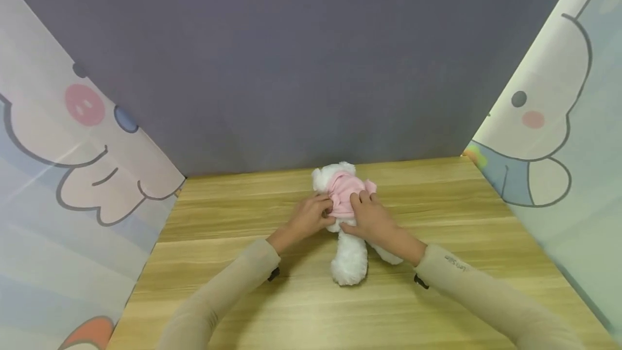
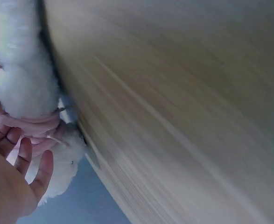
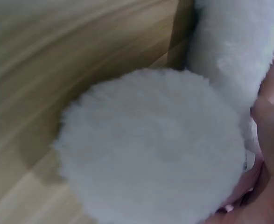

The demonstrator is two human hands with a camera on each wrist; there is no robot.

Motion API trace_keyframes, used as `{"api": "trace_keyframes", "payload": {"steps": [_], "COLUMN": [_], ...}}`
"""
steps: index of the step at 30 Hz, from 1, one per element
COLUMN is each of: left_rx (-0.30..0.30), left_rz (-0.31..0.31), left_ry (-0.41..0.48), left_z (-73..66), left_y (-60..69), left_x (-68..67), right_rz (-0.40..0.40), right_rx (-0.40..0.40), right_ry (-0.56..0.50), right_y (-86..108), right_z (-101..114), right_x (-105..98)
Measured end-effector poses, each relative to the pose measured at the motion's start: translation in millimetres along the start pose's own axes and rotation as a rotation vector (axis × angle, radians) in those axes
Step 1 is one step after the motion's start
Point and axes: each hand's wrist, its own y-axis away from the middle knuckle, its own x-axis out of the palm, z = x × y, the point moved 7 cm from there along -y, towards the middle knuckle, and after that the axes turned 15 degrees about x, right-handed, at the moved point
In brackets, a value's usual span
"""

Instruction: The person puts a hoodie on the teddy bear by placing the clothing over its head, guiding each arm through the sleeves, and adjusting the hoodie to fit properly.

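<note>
A white plush toy (image 1: 349,261) in a pink garment (image 1: 343,187) lies on the table, its head toward the back and its legs toward the front. At the garment's left edge my left hand (image 1: 306,217) pinches the cloth near the hem; the left wrist view shows this hand (image 2: 8,189) with some fingers bent at the pink cloth (image 2: 34,126) and others spread. My right hand (image 1: 378,223) grips the toy's right side, fingers on the garment and thumb near the top of a leg. A round white foot (image 3: 151,149) hides much of the right wrist view.
The wood-patterned table (image 1: 233,290) ends at a dark grey panel (image 1: 311,69) behind the toy. Side panels with cartoon figures stand at the left (image 1: 29,263) and right (image 1: 593,231).
</note>
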Motion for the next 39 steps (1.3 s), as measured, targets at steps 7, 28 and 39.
{"api": "trace_keyframes", "payload": {"steps": [7,28,39], "left_rx": [-0.122,-0.176,-0.175], "left_rz": [-0.105,-0.132,0.022], "left_ry": [0.279,0.316,0.274], "left_z": [7.1,2.4,-8.6], "left_y": [0.5,-7.6,-0.2], "left_x": [-10.3,-18.3,-6.2], "right_rz": [-0.181,0.212,0.316], "right_rx": [0.078,0.138,0.146], "right_ry": [0.145,0.282,0.217], "right_y": [-17.0,-42.8,-58.5], "right_z": [2,5,-3], "right_x": [-1,3,6]}}
